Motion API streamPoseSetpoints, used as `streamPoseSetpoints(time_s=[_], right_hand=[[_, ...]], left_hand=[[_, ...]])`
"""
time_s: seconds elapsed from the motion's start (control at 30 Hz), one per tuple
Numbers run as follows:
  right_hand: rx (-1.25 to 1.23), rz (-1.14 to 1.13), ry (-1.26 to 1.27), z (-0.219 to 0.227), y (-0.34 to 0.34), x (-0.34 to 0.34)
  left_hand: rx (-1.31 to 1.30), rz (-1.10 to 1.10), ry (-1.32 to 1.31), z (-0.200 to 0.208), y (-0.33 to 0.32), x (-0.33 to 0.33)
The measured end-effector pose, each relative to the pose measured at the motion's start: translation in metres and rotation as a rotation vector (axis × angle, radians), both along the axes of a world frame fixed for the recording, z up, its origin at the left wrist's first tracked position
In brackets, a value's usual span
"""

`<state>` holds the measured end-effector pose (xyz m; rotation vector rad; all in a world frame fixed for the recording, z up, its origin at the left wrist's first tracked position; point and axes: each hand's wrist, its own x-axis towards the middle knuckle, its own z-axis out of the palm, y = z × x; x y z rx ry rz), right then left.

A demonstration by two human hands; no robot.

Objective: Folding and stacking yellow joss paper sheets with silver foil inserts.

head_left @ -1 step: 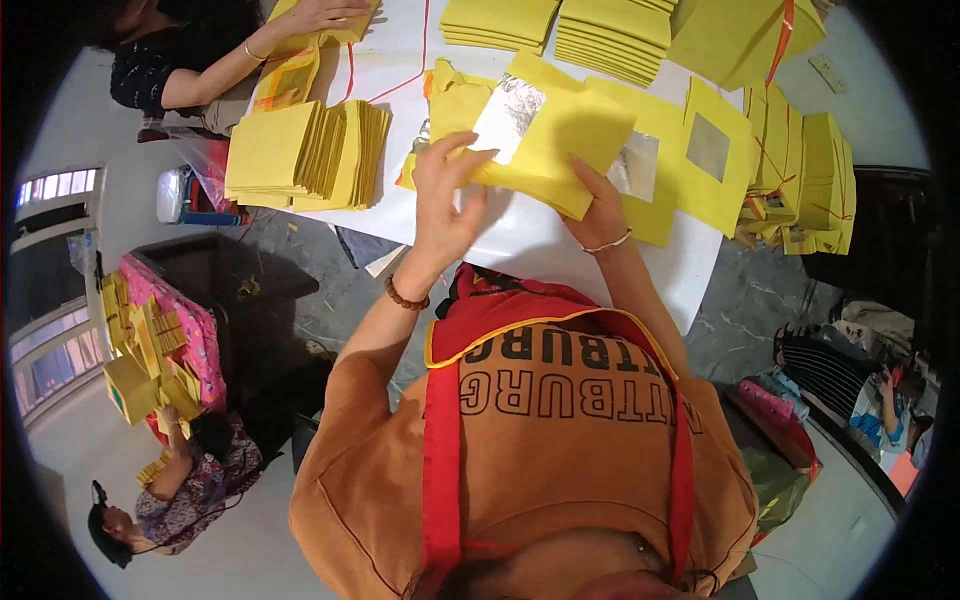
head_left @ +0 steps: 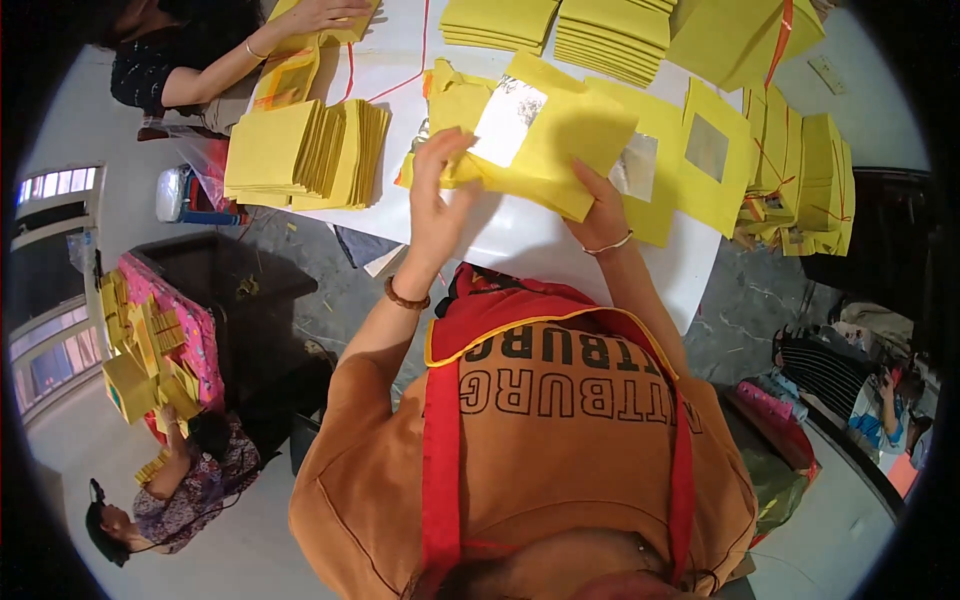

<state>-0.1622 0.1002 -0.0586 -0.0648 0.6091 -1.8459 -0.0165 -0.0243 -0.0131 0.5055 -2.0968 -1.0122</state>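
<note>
My right hand (head_left: 600, 205) grips the lower right corner of a yellow paper sheet (head_left: 572, 125) with a shiny silver square, which looks like joss paper. The sheet's near edge is folded up. My left hand (head_left: 440, 190), fingers apart and slightly blurred, is at the sheet's lower left edge; whether it touches the paper is unclear. Beneath and to the right lie more yellow sheets with silver squares (head_left: 708, 150). A crumpled yellow piece (head_left: 455, 105) lies on the left, partly covered by the held sheet.
Folded yellow stacks (head_left: 285, 155) stand at the left of the white table (head_left: 400, 40), with more stacks (head_left: 610, 40) at the far side. Tied yellow bundles (head_left: 825, 180) sit at the right edge. A co-worker's arm (head_left: 215, 85) reaches in at far left; another person (head_left: 185, 490) works at lower left.
My left hand has shifted slightly left, and its fingers have drawn back from the silver square. The near edge of the sheet has moved a little; my right hand stays in place.
</note>
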Motion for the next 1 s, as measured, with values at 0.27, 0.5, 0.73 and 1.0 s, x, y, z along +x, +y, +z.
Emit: streamPoseSetpoints(time_s=[0.27, 0.5, 0.73, 1.0], right_hand=[[0.164, 0.04, 0.319, 0.008, 0.011, -0.005], [0.331, -0.061, 0.689, -0.003, 0.016, -0.016], [0.087, -0.161, 0.705, -0.004, 0.017, -0.035], [-0.057, -0.145, 0.698, 0.0, 0.018, -0.035]], left_hand=[[1.064, -0.078, 0.21, -0.016, -0.005, -0.008], [0.694, 0.066, 0.138, -0.028, -0.003, -0.007], [0.067, -0.138, 0.062, -0.001, 0.007, 0.009], [-0.258, -0.089, 0.038, -0.004, 0.015, 0.01]])
